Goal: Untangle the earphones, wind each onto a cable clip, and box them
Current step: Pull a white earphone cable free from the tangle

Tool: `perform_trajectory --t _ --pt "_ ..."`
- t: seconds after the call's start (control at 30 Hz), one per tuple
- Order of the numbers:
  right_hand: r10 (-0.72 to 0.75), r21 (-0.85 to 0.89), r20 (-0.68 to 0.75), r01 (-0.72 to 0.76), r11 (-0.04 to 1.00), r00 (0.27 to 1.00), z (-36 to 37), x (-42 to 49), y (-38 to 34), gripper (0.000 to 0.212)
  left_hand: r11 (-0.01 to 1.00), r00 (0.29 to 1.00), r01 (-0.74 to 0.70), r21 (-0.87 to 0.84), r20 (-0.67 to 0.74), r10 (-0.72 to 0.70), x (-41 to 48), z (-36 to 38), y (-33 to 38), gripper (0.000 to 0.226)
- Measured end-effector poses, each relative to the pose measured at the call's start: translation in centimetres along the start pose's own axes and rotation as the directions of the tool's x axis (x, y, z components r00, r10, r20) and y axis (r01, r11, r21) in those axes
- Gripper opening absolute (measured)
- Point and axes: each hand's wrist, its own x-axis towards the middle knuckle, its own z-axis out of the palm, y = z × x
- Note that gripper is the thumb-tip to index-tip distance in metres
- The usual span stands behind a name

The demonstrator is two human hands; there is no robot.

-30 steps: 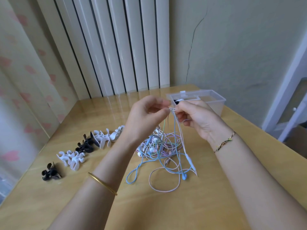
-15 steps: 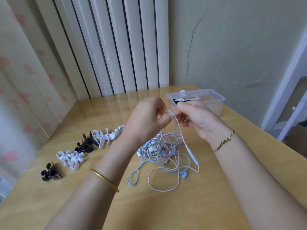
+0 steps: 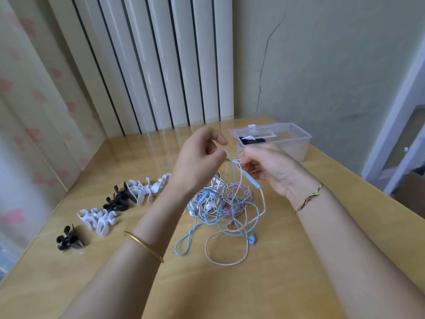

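The left hand (image 3: pixel 199 162) and right hand (image 3: pixel 272 169) are raised above the table, close together with fingertips almost meeting. Each pinches thin pale strands drawn up out of the tangled earphones (image 3: pixel 220 202). The left holds a small loop between thumb and curled fingers, and the right nips the cable just beside it. A blue inline remote (image 3: pixel 253 180) hangs below the right hand's fingers.

The rest of the tangle lies on the wooden table (image 3: pixel 230 286) directly under the hands, its blue, pink, green and white cords knotted together. Loose loops trail toward the near side, where a blue earbud (image 3: pixel 252 239) rests.

A gold bangle (image 3: pixel 143 245) sits on the left wrist and a braided bracelet (image 3: pixel 309 197) on the right.

To the left runs a row of cable clips (image 3: pixel 96 220), black and white, slanting from near left toward the far middle. At the far right stands a clear plastic box (image 3: pixel 297 147), open-topped, with something black and white inside.
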Motion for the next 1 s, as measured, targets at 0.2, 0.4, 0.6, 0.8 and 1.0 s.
perform_trajectory --t 0.2,0.4,0.6,0.8,1.0 --pt "0.032 0.005 0.004 -0.032 0.999 0.999 -0.3 0.0 0.5 0.024 0.730 0.925 0.299 -0.615 -0.001 -0.379 0.7 -0.6 0.9 0.024" --pt "0.072 0.191 0.043 -0.079 0.978 0.996 -0.3 -0.2 1.1 0.023 0.675 0.956 0.197 -0.711 -0.011 -0.292 0.0 -0.6 1.1 0.015" --pt "0.028 0.299 -0.019 -0.021 0.954 0.999 -0.1 0.0 1.4 0.022 0.826 0.966 0.124 -0.550 -0.125 -0.228 0.1 -0.9 1.8 0.024" --pt "0.032 0.078 -0.029 -0.030 0.996 0.999 -0.5 -0.5 1.6 0.024 0.817 0.891 0.221 -0.533 -0.231 -0.391 1.2 -1.3 1.3 0.022" --pt "-0.092 -0.107 0.043 0.096 0.990 0.995 -0.4 -0.4 1.2 0.017 0.952 0.898 0.193 -0.238 -0.348 -0.269 1.2 -1.2 1.0 0.031"
